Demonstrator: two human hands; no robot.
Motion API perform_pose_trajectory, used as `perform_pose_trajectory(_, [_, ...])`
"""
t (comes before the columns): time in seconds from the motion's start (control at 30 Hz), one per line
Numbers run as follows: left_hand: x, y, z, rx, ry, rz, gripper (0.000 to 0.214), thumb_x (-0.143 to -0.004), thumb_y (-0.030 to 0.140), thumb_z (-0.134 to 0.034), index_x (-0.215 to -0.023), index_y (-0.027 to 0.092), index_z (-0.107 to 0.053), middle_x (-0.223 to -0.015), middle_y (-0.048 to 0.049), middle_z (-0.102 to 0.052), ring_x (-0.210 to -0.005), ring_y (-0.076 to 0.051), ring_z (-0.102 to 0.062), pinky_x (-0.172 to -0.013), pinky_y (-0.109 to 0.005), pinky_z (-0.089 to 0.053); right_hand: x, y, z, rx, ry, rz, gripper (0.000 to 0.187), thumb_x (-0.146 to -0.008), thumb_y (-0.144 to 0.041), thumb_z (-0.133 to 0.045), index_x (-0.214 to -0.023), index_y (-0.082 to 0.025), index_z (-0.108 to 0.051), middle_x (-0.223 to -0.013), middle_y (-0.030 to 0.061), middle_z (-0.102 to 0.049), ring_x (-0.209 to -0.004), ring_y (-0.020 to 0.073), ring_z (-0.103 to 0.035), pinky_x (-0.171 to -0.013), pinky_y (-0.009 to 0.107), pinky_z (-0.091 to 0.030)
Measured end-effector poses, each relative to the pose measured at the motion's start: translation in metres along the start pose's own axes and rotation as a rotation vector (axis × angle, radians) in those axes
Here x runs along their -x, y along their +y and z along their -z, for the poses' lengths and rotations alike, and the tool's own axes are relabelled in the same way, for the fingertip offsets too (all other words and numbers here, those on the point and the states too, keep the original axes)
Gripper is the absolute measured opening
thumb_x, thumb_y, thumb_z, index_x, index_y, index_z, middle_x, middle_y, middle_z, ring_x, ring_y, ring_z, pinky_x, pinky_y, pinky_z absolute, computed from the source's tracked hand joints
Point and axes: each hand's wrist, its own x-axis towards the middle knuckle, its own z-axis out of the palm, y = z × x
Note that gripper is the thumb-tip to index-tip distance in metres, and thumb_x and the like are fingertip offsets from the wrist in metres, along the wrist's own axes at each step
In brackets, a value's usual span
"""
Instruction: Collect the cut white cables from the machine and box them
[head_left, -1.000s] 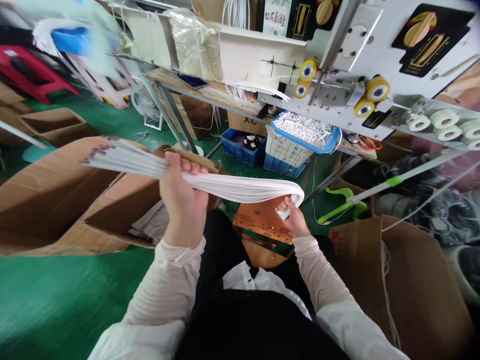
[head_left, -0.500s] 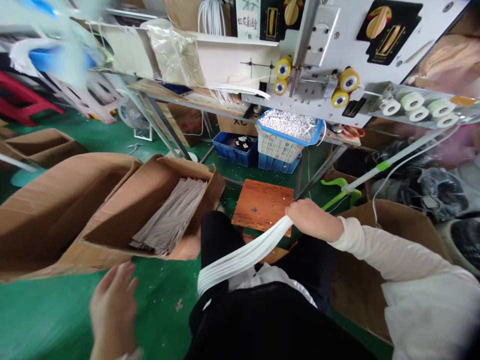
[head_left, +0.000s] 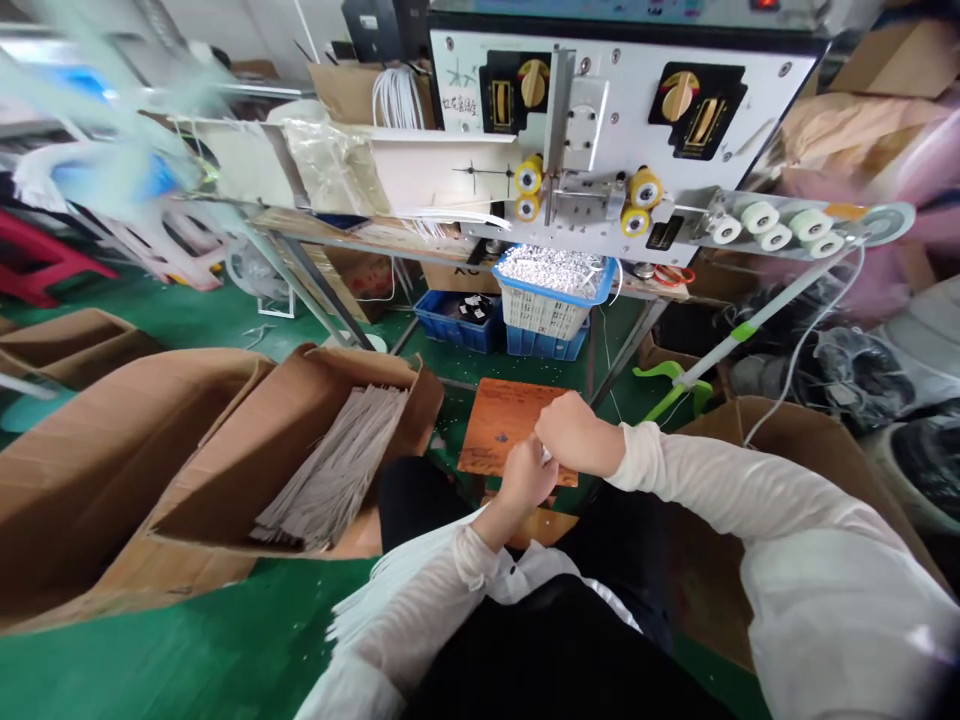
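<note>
My left hand [head_left: 527, 475] and my right hand [head_left: 577, 432] are close together above a reddish-brown wooden board [head_left: 495, 430], with a small white piece [head_left: 546, 453] showing between them. A bundle of white flat strips [head_left: 367, 605] hangs toward the lower left, beyond my left forearm. The sleeve hides its upper part, so its link to my hands is only partly visible. My fingers are curled, and my right hand covers most of what lies between them.
A cardboard box [head_left: 300, 390] holding a stack of grey strips [head_left: 330, 465] stands to the left, on green floor [head_left: 187, 640]. Ahead are a white machine panel with yellow rollers [head_left: 622, 130], a blue-rimmed basket of small white pieces [head_left: 555, 305], and a blue crate [head_left: 450, 320]. Another cardboard box [head_left: 787, 440] stands right.
My left hand has come in from the lower left to meet my right hand. The white bundle has swung down to the left of my forearm, and the view has tilted upward.
</note>
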Motion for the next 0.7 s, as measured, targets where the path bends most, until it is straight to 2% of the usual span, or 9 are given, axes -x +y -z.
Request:
perform_pose_trajectory(0.1, [-0.008,0.000,0.013,-0.028,-0.047,0.008,0.017,-0.074,0.027,-0.069,-0.066,0.023,-0.055,-0.057,-0.0006,-0.048,-0.056,-0.017,-0.046,-0.053,-0.030,-0.030,-0.002,0.008,0.045,-0.085,0.075,0.084,0.016,-0.060,-0.017,-0.082,-0.064,-0.019,-0.067,-0.069,0.0091,-0.067,-0.091,0.0317,-0.064,-0.082,0.043,-0.044])
perform_pose_trajectory(0.17, [-0.010,0.007,0.026,0.073,-0.127,0.047,0.025,-0.078,0.042,-0.069,-0.075,0.020,-0.057,-0.050,0.0037,-0.042,-0.047,-0.013,-0.040,-0.049,-0.027,-0.031,-0.004,0.015,0.073,-0.237,0.094,0.091,0.042,-0.055,-0.027,-0.089,-0.092,-0.021,-0.073,-0.095,0.0090,-0.072,-0.104,0.0328,-0.062,-0.089,0.042,-0.046])
perform_pose_trajectory(0.23, [-0.009,0.017,0.037,0.252,-0.220,0.101,0.037,-0.076,0.052,-0.072,-0.081,0.018,-0.057,-0.047,0.0080,-0.035,-0.042,-0.009,-0.033,-0.047,-0.024,-0.032,-0.008,0.017,0.082,-0.502,0.001,0.084,0.065,-0.055,-0.040,-0.089,-0.114,-0.022,-0.068,-0.110,0.0077,-0.071,-0.107,0.0302,-0.062,-0.090,0.040,-0.049])
perform_pose_trajectory(0.33, [-0.004,0.030,0.048,0.466,-0.332,0.167,0.044,-0.069,0.051,-0.081,-0.077,0.017,-0.055,-0.047,0.0098,-0.033,-0.041,-0.005,-0.028,-0.044,-0.021,-0.029,-0.016,0.006,0.057,-0.971,-0.297,0.136,0.065,-0.066,-0.049,-0.082,-0.121,-0.017,-0.063,-0.109,0.0089,-0.071,-0.100,0.0260,-0.066,-0.087,0.038,-0.052])
perform_pose_trajectory(0.4, [-0.001,0.035,0.051,0.534,-0.392,0.227,0.043,-0.066,0.047,-0.084,-0.074,0.015,-0.056,-0.047,0.0097,-0.033,-0.040,-0.004,-0.028,-0.043,-0.020,-0.027,-0.022,-0.010,0.028,-1.193,-0.419,0.187,0.058,-0.070,-0.056,-0.078,-0.109,-0.014,-0.066,-0.103,0.0105,-0.072,-0.098,0.0255,-0.067,-0.086,0.037,-0.053])
perform_pose_trajectory(0.47, [0.002,0.036,0.055,0.590,-0.426,0.289,0.043,-0.066,0.046,-0.085,-0.076,0.014,-0.058,-0.048,0.0097,-0.033,-0.039,-0.003,-0.029,-0.042,-0.019,-0.028,-0.027,-0.026,0.006,-1.301,-0.414,0.224,0.050,-0.074,-0.061,-0.074,-0.091,-0.014,-0.067,-0.097,0.0113,-0.072,-0.097,0.0253,-0.068,-0.085,0.036,-0.054])
perform_pose_trajectory(0.53, [0.005,0.032,0.062,0.606,-0.411,0.297,0.047,-0.065,0.048,-0.086,-0.080,0.013,-0.060,-0.050,0.0077,-0.040,-0.041,-0.005,-0.036,-0.044,-0.020,-0.034,-0.031,-0.039,-0.004,-1.342,-0.379,0.265,0.046,-0.078,-0.060,-0.072,-0.081,-0.015,-0.064,-0.093,0.0114,-0.073,-0.093,0.0242,-0.069,-0.081,0.035,-0.055])
perform_pose_trajectory(0.63, [0.017,0.016,0.086,0.420,-0.426,0.193,0.054,-0.065,0.053,-0.085,-0.090,0.011,-0.062,-0.060,-0.0003,-0.058,-0.051,-0.010,-0.054,-0.053,-0.023,-0.043,-0.036,-0.050,0.005,-1.402,-0.315,0.301,0.039,-0.084,-0.052,-0.070,-0.084,-0.014,-0.064,-0.092,0.0108,-0.073,-0.085,0.0209,-0.071,-0.077,0.033,-0.057])
perform_pose_trajectory(0.7, [0.031,0.000,0.107,0.234,-0.487,0.162,0.054,-0.067,0.052,-0.084,-0.094,0.011,-0.062,-0.065,-0.0028,-0.062,-0.056,-0.012,-0.058,-0.055,-0.023,-0.043,-0.042,-0.052,0.016,-1.440,-0.256,0.296,0.036,-0.086,-0.049,-0.070,-0.088,-0.013,-0.066,-0.092,0.0103,-0.073,-0.082,0.0197,-0.072,-0.077,0.033,-0.058])
